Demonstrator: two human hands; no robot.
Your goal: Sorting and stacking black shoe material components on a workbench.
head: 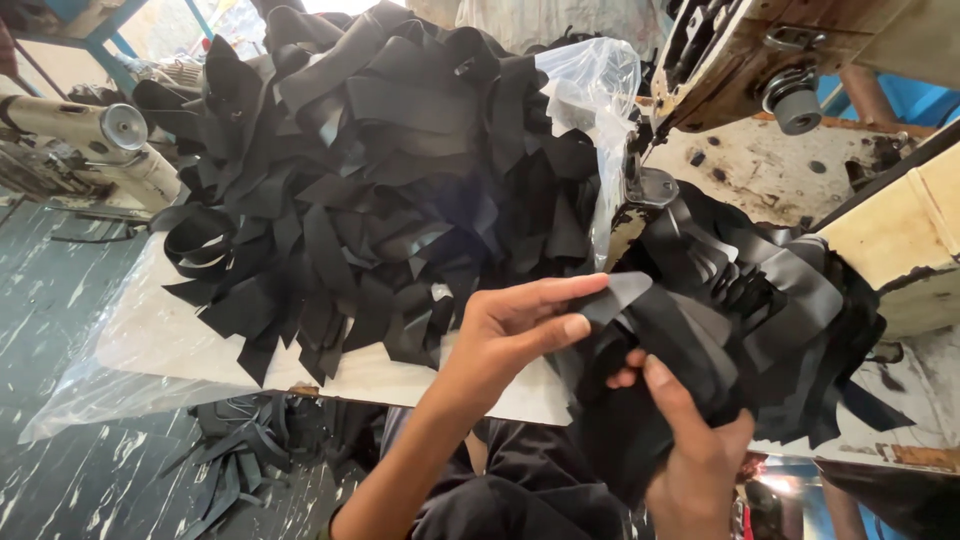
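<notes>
Worn white worktable; dark marbled floor at eight o'clock; blue frame and daylight seen at eleven o'clock.

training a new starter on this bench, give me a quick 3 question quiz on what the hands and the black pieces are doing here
1. True or false: both hands grip black strips from the bunch in front of the sewing machine.
2. What does the big pile of black strips rest on? A) a clear plastic sheet B) a wooden crate C) a metal tray
3. Fill in: more black strips lie below the table edge, on the ____.

Key
1. True: the left hand pinches a strip end and the right hand grips the bunch by the sewing machine.
2. A: the pile sits on a clear plastic sheet.
3. floor: fallen strips lie on the floor.
</notes>
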